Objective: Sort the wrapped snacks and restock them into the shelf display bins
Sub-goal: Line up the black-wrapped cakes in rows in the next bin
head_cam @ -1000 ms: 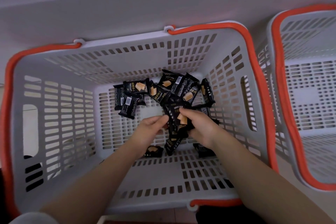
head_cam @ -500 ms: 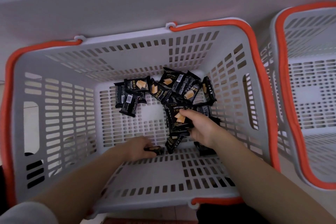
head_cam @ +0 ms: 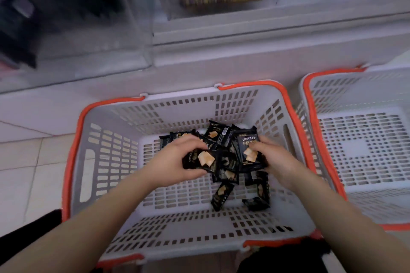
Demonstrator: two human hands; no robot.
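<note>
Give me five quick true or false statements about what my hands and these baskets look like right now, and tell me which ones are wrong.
1. The left hand grips a black snack packet. True.
2. The right hand is empty and rests on the basket rim. False: it holds an upright packet labelled DRYCAKE inside the basket.
3. The grey basket with orange handles holds a pile of black wrapped snacks. True.
4. The second basket on the right is packed with snacks. False: no snacks show in the part that is in view.
5. The snack wrappers are bright red. False: they are black with a tan cracker picture.
</note>
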